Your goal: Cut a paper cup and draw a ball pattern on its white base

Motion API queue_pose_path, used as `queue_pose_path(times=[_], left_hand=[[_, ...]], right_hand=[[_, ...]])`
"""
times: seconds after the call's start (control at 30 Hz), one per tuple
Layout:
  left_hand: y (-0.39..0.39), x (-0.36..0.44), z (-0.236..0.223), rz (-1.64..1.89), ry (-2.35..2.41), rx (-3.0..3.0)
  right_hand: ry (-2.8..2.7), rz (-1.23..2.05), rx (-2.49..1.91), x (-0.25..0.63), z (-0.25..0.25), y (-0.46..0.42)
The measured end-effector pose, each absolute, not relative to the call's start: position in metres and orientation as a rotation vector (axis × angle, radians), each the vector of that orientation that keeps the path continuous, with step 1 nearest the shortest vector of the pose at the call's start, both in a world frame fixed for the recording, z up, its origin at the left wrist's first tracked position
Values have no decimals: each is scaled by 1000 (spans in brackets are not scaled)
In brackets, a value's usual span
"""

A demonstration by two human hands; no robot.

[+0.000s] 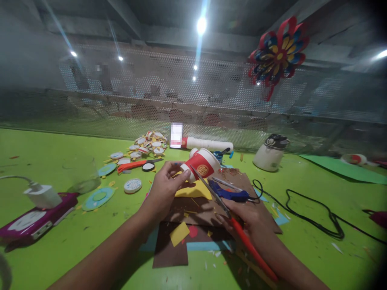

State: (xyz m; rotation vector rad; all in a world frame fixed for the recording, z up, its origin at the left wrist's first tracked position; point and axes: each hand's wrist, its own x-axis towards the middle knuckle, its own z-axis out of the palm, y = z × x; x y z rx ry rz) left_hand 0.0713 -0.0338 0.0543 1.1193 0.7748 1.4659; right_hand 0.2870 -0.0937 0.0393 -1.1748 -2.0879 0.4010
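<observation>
My left hand (166, 183) is closed around a red and white paper cup (204, 164), which lies tilted on its side in the air with its wide rim to the right. In my right hand (246, 215) is a pair of scissors with orange handles (252, 251). Their blades point up and left and cross in front of the cup's wall; whether they touch it I cannot tell. Below the cup are brown cardboard sheets (172, 211) with a yellow paper piece (196, 190) and small scraps. A blue glue gun (231, 195) lies just beyond my right hand.
A purple power strip (39, 221) with a white charger and a clear glass (81, 175) stand left. Behind are a heap of decorated discs (151, 143), an orange cutter (136, 164), a phone (176, 137) and stacked cups (210, 144). Right are a white jug (269, 155) and black cable (317, 209).
</observation>
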Motion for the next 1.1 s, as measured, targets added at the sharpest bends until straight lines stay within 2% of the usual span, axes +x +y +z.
queue_pose_path(times=[0.6,1.1], left_hand=[[-33,73,54,1523,859,1268],[-26,69,52,1412,688,1006]], right_hand=[[-2082,691,-1225,288,39,-87],[-1985,550,-1199,282,31,-93]])
